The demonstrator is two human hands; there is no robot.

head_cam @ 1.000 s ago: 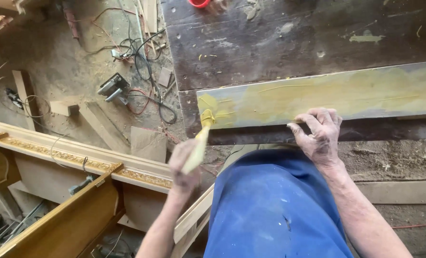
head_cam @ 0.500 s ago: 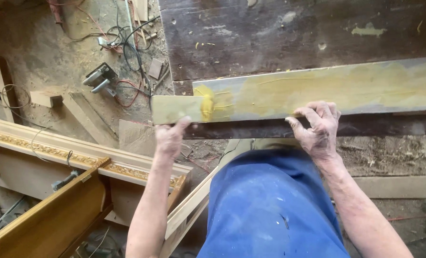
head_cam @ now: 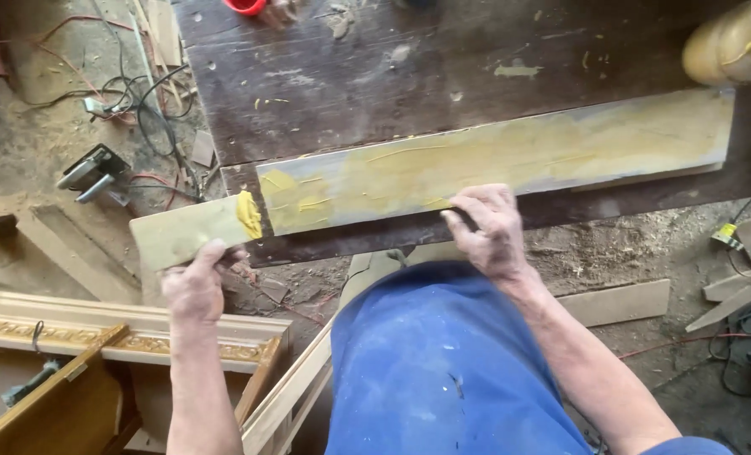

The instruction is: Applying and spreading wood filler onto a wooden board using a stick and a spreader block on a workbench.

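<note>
A long wooden board point(head_cam: 510, 160) smeared with yellow glue lies across a dark worn workbench point(head_cam: 375, 76). My right hand point(head_cam: 489, 232) presses on the board's near edge, fingers spread over it. My left hand point(head_cam: 197, 282) grips a small flat piece of wood point(head_cam: 186, 232) by its lower edge. That piece carries a blob of yellow glue at its right end and sits just left of the board's end, off the bench corner. My blue-clad lap fills the lower middle.
A yellowish glue bottle point(head_cam: 733, 42) stands at the bench's far right, a red cap point(head_cam: 245, 7) at its far edge. A power tool point(head_cam: 93, 173) and tangled cables lie on the dusty floor to the left. Gilded moulding point(head_cam: 131, 333) and offcuts lie below left.
My left hand turned the small wood piece from upright to flat and drew it leftward off the board's end, scraping glue along. My right hand stayed on the board.
</note>
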